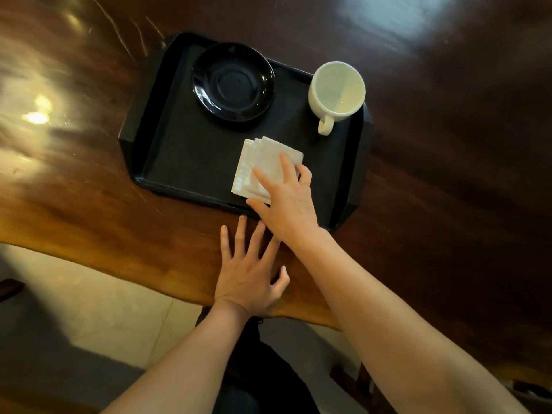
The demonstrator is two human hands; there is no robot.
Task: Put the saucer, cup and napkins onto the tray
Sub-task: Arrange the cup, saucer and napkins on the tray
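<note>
A small stack of white napkins (263,165), slightly fanned, was seen lying flat on the floor of the black tray (191,162), toward its near edge and right of centre. The black saucer (233,81) was set on the tray at its far left part, empty, and well apart from the napkins. The white cup (337,91) was placed upright at the tray's far right corner, its handle turned toward the camera; whether its base stood wholly inside the rim could not be told.

The right hand (286,201) was laid over the near right part of the napkins, with the fingers spread and extended and the fingertips resting on the paper; nothing was gripped. The left hand (251,273) was pressed flat, palm down, on the wooden table (89,204) just in front of the tray's near edge, its fingers splayed and nothing held, with its fingertips partly hidden under the right wrist. The tray was set at an angle on the dark polished tabletop.
</note>
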